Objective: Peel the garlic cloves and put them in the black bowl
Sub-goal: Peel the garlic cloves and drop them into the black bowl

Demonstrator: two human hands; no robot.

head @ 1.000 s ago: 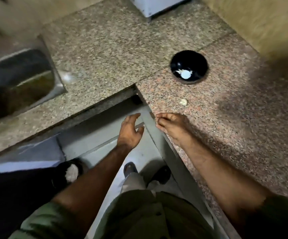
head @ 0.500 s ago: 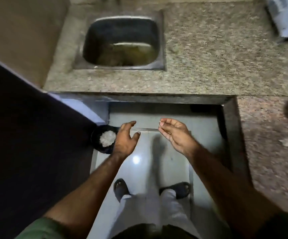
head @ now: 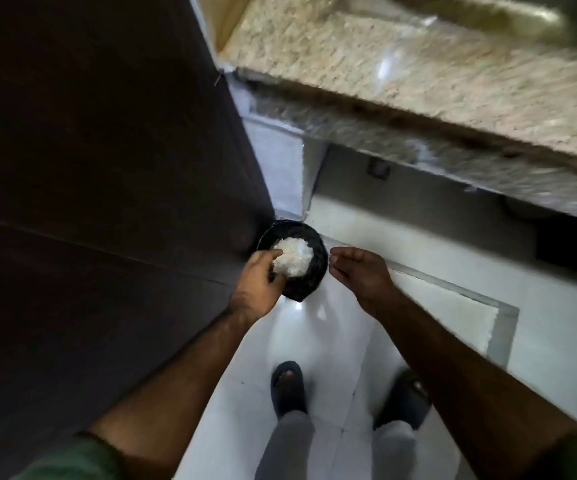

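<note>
Head view — left hand (head: 257,284) fingers curled over white peels (head: 292,260) in floor bin (head: 309,289), right hand (head: 358,271) grip pinched — contents unclear.

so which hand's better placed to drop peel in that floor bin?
Left, probably. The left hand already overlaps the bin's rim beside the white peel pile; the right hand hovers just outside it.

left hand (head: 257,280) fingers curled downward, right hand (head: 358,271) loosely cupped, forearms extended

Green sleeves (head: 72,460), grey trousers (head: 289,445), dark sandals (head: 287,388)
</note>
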